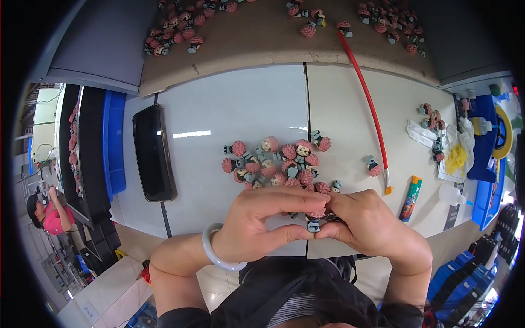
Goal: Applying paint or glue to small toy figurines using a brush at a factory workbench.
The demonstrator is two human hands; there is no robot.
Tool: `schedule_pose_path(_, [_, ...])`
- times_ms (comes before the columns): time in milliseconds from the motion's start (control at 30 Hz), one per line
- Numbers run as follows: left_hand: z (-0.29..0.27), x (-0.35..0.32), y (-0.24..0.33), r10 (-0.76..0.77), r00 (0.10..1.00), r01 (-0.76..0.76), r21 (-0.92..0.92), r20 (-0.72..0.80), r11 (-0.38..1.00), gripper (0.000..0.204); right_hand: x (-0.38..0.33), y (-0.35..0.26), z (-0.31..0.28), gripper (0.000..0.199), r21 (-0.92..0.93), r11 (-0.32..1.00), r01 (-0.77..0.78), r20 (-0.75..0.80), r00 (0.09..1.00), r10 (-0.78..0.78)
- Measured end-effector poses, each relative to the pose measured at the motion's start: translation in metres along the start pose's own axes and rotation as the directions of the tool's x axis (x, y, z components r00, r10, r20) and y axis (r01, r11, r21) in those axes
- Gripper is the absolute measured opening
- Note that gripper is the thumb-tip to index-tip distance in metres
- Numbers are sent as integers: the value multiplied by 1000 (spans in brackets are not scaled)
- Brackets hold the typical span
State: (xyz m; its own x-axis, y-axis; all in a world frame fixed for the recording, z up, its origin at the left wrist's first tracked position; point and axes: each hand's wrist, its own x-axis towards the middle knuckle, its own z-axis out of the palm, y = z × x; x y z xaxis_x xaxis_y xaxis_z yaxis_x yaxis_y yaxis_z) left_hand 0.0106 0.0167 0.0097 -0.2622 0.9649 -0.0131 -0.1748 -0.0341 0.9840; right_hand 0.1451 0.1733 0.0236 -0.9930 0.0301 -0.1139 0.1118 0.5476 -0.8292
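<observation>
Above the surface (224,112), close to its near edge, the left hand (249,221) and right hand (362,218) together pinch one small figure (314,223). It looks light and stiff; its bumpy pink head (316,212) likely grips better than the smooth feet (313,228). Beyond, similar figures (291,170) cluster toward the surface's middle.

Bright, even light; white glare streaks the glossy table (229,104); straight edges bow near the frame's dark corners.
</observation>
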Motion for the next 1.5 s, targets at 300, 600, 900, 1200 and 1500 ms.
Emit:
schedule_pose_path(300, [-1, 1, 3, -21, 1000, 21, 54, -2, 998, 36, 3, 3, 0, 35, 159, 987, -11, 76, 997, -1])
schedule_pose_path(600, [5, -1, 0, -6, 995, 5, -2, -99, 1000, 42, -2, -3, 5, 34, -100, 995, -12, -143, 990, -3])
schedule_pose_path(900, [1, -1, 2, -13, 1000, 15, 92, -28, 996, 36, -3, -1, 2, 35, -76, 997, -11, -85, 996, 5])
schedule_pose_path(1200, [-2, 1, 0, 34, 999, -38, 121, 33, 992, 37, 0, 0, 1, 34, 105, 994, -14, 1, 1000, 14])
schedule_pose_path(1500, [-1, 1, 1, 69, 998, -69, 166, 2, 984, 38, -4, -3, 5, 32, -72, 997, -16, -115, 993, 7])
